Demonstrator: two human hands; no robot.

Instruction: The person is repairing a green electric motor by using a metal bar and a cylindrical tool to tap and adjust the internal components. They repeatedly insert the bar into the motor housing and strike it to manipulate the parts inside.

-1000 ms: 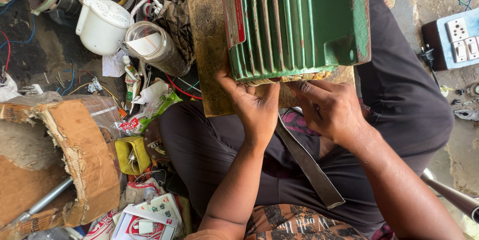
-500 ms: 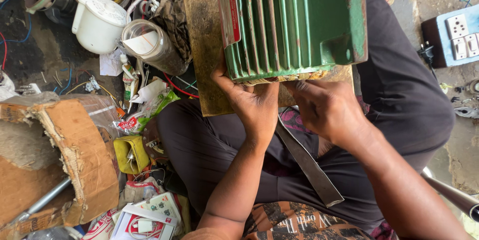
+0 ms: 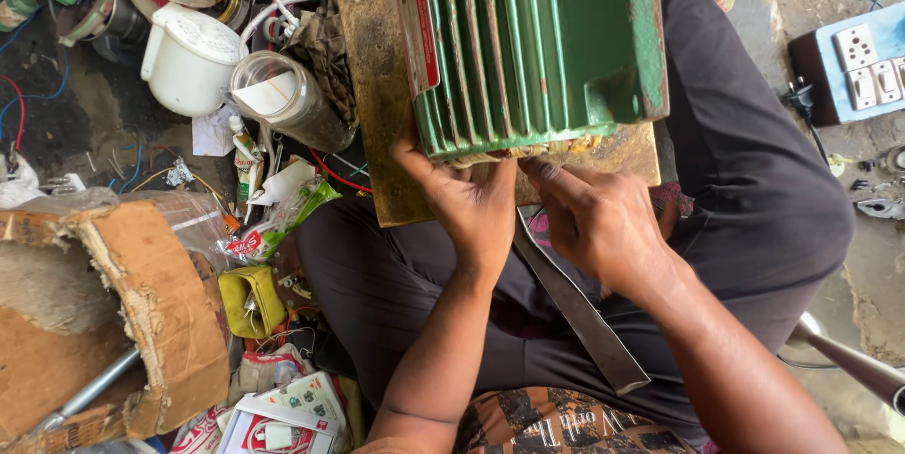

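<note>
Motor: we see a green finned motor housing [image 3: 528,39] lying on a worn wooden board [image 3: 377,115] across the person's lap, its open end facing us.
Left hand: our left hand [image 3: 471,199] presses against the lower left edge of the housing, thumb up along its side; the fingertips are tucked under the rim, so we cannot tell whether they grip anything.
Right hand: our right hand [image 3: 599,218] sits just beside the left, fingers curled and pointing into the open end where pale windings show; what they pinch, if anything, is hidden.
Hands together: the two are close, nearly touching, both at the motor's near edge.
Metal strip: a flat grey metal strip [image 3: 575,308] lies on the dark trousers, running under the hands.
Left clutter: a white plastic jug [image 3: 184,58], a clear jar [image 3: 287,100], loose wires and a yellow part [image 3: 250,298] lie on the floor.
Right side: a blue socket board [image 3: 863,63] rests on the concrete.
</note>
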